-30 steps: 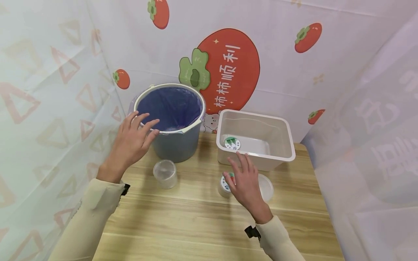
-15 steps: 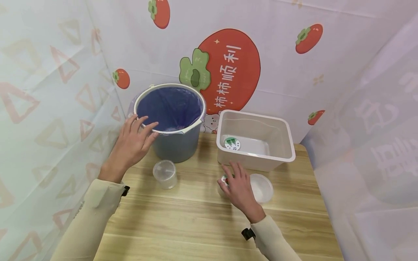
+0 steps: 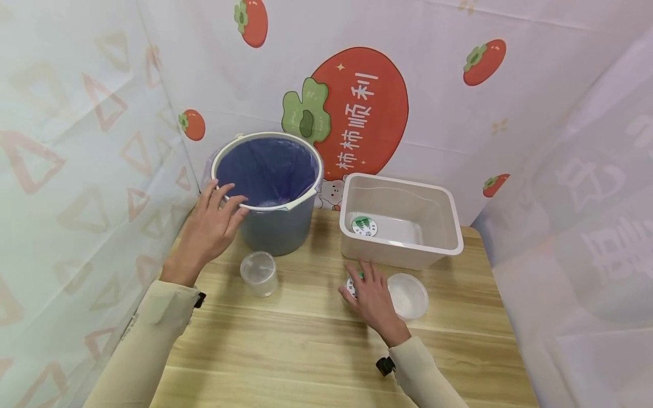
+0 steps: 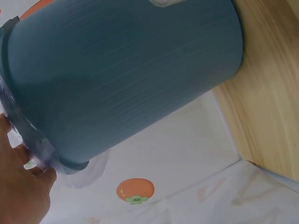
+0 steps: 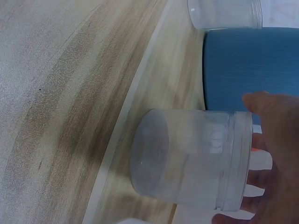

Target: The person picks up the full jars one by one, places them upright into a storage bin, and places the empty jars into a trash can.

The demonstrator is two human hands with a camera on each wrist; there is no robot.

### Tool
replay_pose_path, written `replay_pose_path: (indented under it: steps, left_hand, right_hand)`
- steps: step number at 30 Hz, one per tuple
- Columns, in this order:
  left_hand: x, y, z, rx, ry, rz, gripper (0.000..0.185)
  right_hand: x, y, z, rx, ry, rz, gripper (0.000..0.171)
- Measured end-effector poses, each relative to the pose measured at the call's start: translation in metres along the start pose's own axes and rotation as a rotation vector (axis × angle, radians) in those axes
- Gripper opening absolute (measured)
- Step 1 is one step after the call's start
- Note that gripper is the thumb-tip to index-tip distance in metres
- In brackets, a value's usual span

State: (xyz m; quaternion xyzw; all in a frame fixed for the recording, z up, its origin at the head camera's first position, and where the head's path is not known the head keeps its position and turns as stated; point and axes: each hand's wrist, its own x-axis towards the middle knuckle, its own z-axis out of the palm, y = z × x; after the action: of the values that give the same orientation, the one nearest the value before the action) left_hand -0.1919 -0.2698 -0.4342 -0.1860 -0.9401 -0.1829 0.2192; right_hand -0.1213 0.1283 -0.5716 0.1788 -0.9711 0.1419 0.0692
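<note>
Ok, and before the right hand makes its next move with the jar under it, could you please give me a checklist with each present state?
1. Jar upright on the table: ok.
2. Its lid in place: ok.
3. Lid tight: cannot tell.
4. Right hand gripping: not ok; its fingers are spread around the lid.
5. Left hand away from this jar: ok, it is at the rim of the bucket.
6. Tub has room: ok, one printed disc shows inside.
</note>
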Motion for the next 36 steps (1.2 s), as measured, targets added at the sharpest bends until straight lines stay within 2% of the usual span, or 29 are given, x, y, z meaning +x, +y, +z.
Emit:
replay_pose_path:
  steps: [7, 13, 19, 31, 36]
  left_hand:
    - [-0.001, 0.0, 0.01, -0.073, 0.039, -0.053, 0.037]
    - [-0.003, -0.004, 0.018, -0.082, 0.085, -0.039, 0.039]
    - [-0.003, -0.005, 0.02, -0.095, 0.092, -0.041, 0.039]
    - [-0.003, -0.006, 0.022, -0.095, 0.1, -0.035, 0.042]
    - [-0.003, -0.008, 0.023, -0.091, 0.115, -0.022, 0.044]
  right_hand:
    - [-0.003, 0.0, -0.005, -0.001, -0.023, -0.011, 0.06]
    - [-0.004, 0.0, -0.008, -0.007, -0.047, 0.017, 0.058]
    - [-0.003, -0.003, -0.014, -0.018, -0.041, 0.003, 0.059]
    - [0.003, -0.02, -0.046, -0.022, 0.025, -0.053, 0.061]
    - [0.01, -0.03, -0.066, 0.001, 0.008, -0.043, 0.062]
